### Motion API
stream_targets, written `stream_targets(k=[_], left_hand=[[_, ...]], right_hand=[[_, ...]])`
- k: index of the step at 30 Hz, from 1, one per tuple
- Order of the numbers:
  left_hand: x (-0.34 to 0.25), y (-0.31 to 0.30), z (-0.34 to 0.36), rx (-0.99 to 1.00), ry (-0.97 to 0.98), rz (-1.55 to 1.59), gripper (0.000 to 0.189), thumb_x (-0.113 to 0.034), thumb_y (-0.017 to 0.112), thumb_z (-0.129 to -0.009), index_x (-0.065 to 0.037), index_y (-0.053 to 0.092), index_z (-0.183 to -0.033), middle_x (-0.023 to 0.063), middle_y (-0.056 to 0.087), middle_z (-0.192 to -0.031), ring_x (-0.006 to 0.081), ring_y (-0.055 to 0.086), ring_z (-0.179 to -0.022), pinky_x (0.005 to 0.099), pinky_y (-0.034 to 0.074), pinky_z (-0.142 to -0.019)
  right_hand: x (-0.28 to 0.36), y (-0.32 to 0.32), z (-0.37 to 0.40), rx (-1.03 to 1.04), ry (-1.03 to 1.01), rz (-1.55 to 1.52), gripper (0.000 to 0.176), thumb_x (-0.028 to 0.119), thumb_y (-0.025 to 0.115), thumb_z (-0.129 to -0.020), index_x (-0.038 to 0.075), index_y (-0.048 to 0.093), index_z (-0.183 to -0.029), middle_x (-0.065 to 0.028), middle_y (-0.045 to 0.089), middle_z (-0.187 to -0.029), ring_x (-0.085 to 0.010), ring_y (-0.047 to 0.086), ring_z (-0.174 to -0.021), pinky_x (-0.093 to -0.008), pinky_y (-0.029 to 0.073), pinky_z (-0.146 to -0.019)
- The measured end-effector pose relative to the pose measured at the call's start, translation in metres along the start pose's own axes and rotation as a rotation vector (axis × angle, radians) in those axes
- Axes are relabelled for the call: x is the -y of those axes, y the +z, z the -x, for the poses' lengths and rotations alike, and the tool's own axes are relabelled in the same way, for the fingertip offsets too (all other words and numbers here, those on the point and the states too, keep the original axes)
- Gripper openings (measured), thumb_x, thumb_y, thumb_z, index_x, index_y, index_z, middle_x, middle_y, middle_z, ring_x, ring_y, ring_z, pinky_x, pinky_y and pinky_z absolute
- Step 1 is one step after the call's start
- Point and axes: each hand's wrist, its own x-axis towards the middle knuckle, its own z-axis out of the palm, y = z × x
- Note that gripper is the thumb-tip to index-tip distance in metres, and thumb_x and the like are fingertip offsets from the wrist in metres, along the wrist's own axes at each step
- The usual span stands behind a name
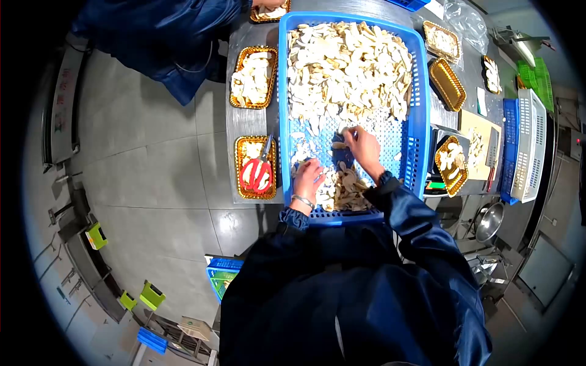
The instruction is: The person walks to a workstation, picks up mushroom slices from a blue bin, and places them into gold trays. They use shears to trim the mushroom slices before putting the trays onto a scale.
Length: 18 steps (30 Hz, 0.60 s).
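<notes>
Head view: left hand (308, 180), right hand (364, 147) near crate (283, 91) edge, fingers' grip unclear.

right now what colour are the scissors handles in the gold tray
Red scissors handles, clearest in the head view.

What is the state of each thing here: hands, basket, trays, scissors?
Blue basket: slices heaped at far end, sparse near.
Left hand: down on the slices, grip unclear.
Right hand: fingers pinching a slice.
Red scissors: shut, lying in a gold tray.
Far-left tray: full of slices.
Right-side tray: empty.
</notes>
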Motion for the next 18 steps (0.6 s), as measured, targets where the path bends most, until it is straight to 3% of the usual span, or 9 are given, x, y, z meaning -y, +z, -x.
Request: stream_targets(k=[2,5,9,10,12,13,14,16,18], left_hand=[[0.007,0.003,-0.003,-0.076,-0.141,-0.043,0.028,-0.022,0.057,-0.086,-0.009,0.053,-0.111,0.0056,0.056,-0.111,0.0188,0.054,-0.104,0.0342,0.047,-0.086],[0.004,0.004,-0.003,0.032,-0.121,-0.01,0.03,-0.025,0.054,-0.087,-0.011,0.052,-0.114,0.0062,0.055,-0.114,0.0194,0.053,-0.105,0.0354,0.046,-0.088],[-0.012,0.022,-0.005,0.103,-0.076,0.103,0.042,-0.041,0.044,-0.091,-0.01,0.047,-0.118,0.0059,0.051,-0.119,0.0201,0.047,-0.112,0.0365,0.044,-0.09],[-0.017,0.027,-0.003,0.092,-0.096,0.164,0.044,-0.044,0.043,-0.091,-0.01,0.047,-0.118,0.0054,0.051,-0.119,0.0201,0.046,-0.113,0.0359,0.043,-0.09],[-0.012,0.015,-0.012,0.125,-0.046,0.189,0.041,-0.045,0.047,-0.089,-0.009,0.051,-0.11,0.0046,0.058,-0.103,0.0183,0.055,-0.096,0.0305,0.047,-0.077],[-0.008,0.004,-0.02,0.084,-0.034,0.117,0.038,-0.042,0.049,-0.089,-0.009,0.052,-0.109,0.0052,0.059,-0.099,0.0178,0.056,-0.091,0.0297,0.047,-0.073],[-0.005,-0.005,-0.023,0.039,-0.025,0.043,0.035,-0.038,0.052,-0.088,-0.009,0.053,-0.107,0.0058,0.06,-0.096,0.0173,0.058,-0.086,0.0289,0.048,-0.069],[-0.006,-0.008,-0.019,-0.011,-0.048,0.056,0.032,-0.033,0.056,-0.087,-0.009,0.054,-0.107,0.0064,0.061,-0.094,0.0172,0.059,-0.083,0.0279,0.048,-0.066],[-0.008,0.001,-0.012,-0.03,0.0,0.105,0.035,-0.034,0.055,-0.087,-0.009,0.052,-0.112,0.0072,0.061,-0.102,0.0179,0.059,-0.086,0.0297,0.048,-0.069]], right_hand=[[0.007,0.004,-0.017,-0.128,-0.037,0.116,0.028,0.034,0.06,-0.079,0.007,0.061,-0.087,-0.0121,0.065,-0.074,-0.0311,0.062,-0.069,-0.0408,0.047,-0.062],[0.011,0.007,-0.018,-0.002,-0.035,0.017,0.022,0.028,0.062,-0.078,0.007,0.06,-0.083,-0.0104,0.065,-0.072,-0.0297,0.063,-0.069,-0.0392,0.046,-0.06],[0.006,0.01,0.011,0.381,-0.065,-0.594,0.023,0.027,0.069,-0.076,0.005,0.064,-0.077,-0.0048,0.063,-0.065,-0.0113,0.057,-0.058,-0.0256,0.045,-0.058],[0.008,0.01,0.011,0.569,-0.016,-0.535,0.023,0.025,0.066,-0.079,0.003,0.065,-0.084,-0.0064,0.064,-0.067,-0.0114,0.058,-0.058,-0.0254,0.045,-0.055],[0.041,0.014,0.007,0.221,-0.138,-0.051,0.032,0.034,0.063,-0.081,0.003,0.063,-0.082,-0.0136,0.064,-0.068,-0.0233,0.061,-0.058,-0.034,0.047,-0.054],[0.05,0.023,-0.001,0.089,-0.188,0.004,0.038,0.041,0.059,-0.082,0.004,0.06,-0.078,-0.0173,0.062,-0.068,-0.0324,0.061,-0.061,-0.0411,0.046,-0.055],[0.057,0.031,-0.007,-0.022,-0.245,0.144,0.036,0.04,0.059,-0.082,0.005,0.057,-0.074,-0.0152,0.061,-0.065,-0.0329,0.06,-0.06,-0.0414,0.046,-0.054],[0.053,0.052,-0.015,-0.104,-0.256,0.235,0.031,0.036,0.058,-0.082,0.006,0.057,-0.075,-0.0142,0.06,-0.064,-0.0337,0.059,-0.06,-0.0417,0.045,-0.053],[0.041,0.044,-0.009,0.004,-0.35,0.123,0.028,0.033,0.058,-0.082,0.006,0.057,-0.075,-0.0137,0.06,-0.064,-0.0336,0.059,-0.06,-0.0409,0.045,-0.053]])
